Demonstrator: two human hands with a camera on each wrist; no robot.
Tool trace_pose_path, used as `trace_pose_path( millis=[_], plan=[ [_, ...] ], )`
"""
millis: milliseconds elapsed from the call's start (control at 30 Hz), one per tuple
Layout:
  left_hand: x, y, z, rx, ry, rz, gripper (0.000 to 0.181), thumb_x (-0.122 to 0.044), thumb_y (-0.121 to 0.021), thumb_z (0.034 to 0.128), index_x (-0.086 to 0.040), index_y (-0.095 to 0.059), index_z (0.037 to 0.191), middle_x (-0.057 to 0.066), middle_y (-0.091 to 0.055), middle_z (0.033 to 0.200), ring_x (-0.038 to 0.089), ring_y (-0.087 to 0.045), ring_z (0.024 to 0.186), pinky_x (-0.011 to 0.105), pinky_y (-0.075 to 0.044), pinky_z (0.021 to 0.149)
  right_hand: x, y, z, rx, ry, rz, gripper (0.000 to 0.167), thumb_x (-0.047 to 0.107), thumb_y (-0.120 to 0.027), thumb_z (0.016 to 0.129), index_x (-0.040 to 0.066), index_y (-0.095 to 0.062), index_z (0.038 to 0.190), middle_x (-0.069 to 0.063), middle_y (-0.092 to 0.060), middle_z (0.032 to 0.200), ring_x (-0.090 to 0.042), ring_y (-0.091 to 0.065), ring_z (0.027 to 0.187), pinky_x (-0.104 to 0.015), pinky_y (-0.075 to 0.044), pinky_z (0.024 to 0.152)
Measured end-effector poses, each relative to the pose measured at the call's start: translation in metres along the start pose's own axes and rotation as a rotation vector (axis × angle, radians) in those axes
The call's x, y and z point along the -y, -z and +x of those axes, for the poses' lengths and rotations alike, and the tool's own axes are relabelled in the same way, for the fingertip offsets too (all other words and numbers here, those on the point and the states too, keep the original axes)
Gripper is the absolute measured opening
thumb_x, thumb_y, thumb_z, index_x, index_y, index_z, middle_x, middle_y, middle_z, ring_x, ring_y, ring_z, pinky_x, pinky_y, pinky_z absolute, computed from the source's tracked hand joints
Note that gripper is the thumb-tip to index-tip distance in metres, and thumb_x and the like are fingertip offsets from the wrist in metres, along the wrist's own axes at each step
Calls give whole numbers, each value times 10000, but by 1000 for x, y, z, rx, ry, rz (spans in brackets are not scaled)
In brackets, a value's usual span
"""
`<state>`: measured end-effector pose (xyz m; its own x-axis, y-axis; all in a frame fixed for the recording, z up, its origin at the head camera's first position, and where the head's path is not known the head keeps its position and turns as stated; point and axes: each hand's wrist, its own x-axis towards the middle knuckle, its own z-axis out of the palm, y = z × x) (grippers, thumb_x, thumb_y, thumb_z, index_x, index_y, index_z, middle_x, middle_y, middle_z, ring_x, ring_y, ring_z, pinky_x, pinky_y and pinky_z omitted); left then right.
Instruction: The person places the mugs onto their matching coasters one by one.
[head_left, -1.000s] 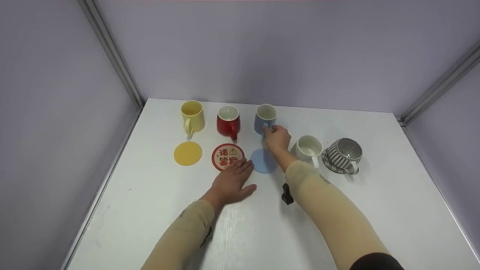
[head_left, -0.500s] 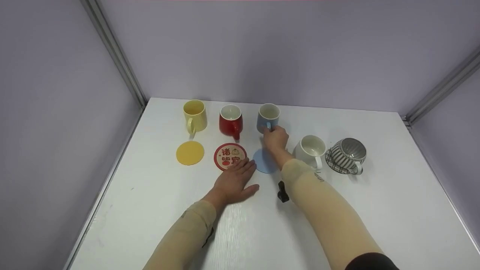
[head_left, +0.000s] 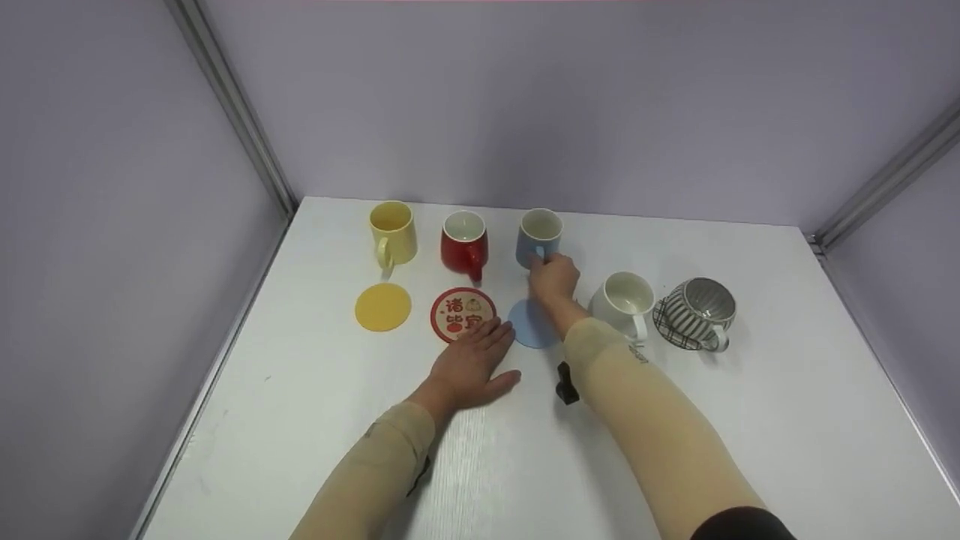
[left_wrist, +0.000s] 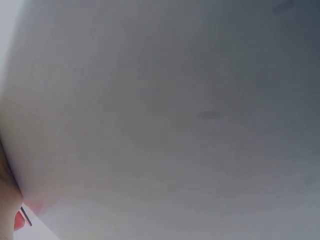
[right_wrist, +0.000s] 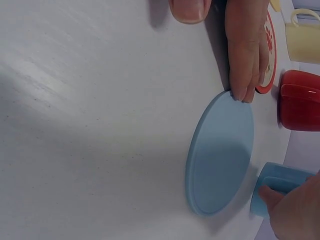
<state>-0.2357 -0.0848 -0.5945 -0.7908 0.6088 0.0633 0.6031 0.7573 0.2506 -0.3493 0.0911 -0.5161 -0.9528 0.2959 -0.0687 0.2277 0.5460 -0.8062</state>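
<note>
Your right hand grips the blue mug by its handle, the mug upright just beyond those fingers; your left hand lies flat, fingertips at the blue coaster.

Scuffed white table

On it lie a yellow coaster, a red-rimmed coaster, a blue coaster and, rightmost, a checked coaster. A yellow mug and a red mug stand near the far edge; a white mug stands nearer, base partly hidden.
</note>
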Motion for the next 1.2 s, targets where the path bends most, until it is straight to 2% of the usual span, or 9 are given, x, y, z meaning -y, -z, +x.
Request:
trace_pose_path(
  millis=[267,500,767,1067,1200],
  plan=[
    [1,-1,-1,-21,-12,-7,801,-684,-293,1069,-176,-309,1688,-19,-275,1737,187,-164,1622,372,-166,1296,0,0,-1,28,-30,38,297,253,-538,1112,23,-690,1000,-95,-669,913,-216,-600,821,-326,-480,705],
    [-3,5,-1,24,8,28,799,-674,-283,1069,-178,-282,1696,-30,-252,1741,172,-132,1624,339,-117,1298,0,1,0,26,11,-1,315,225,-527,1113,17,-676,930,-93,-645,871,-214,-574,796,-322,-458,695],
    [-2,3,-1,11,6,30,788,-661,-304,1074,-175,-286,1695,-26,-256,1742,186,-145,1626,362,-139,1302,0,4,0,61,8,27,316,213,-517,1122,-32,-698,1035,-116,-677,935,-222,-607,834,-329,-494,724],
    [-2,3,-1,16,8,16,795,-666,-302,1071,-176,-279,1696,-29,-249,1742,184,-142,1625,351,-124,1300,-2,4,1,59,18,43,306,210,-532,1112,16,-671,922,-103,-686,892,-202,-609,787,-307,-485,678],
    [-1,2,-1,7,4,16,805,-677,-283,1068,-171,-283,1694,-24,-253,1740,191,-151,1624,353,-122,1300,-3,5,1,66,13,48,317,223,-525,1116,-10,-698,987,-112,-696,930,-213,-624,827,-318,-508,712]
  ],
)
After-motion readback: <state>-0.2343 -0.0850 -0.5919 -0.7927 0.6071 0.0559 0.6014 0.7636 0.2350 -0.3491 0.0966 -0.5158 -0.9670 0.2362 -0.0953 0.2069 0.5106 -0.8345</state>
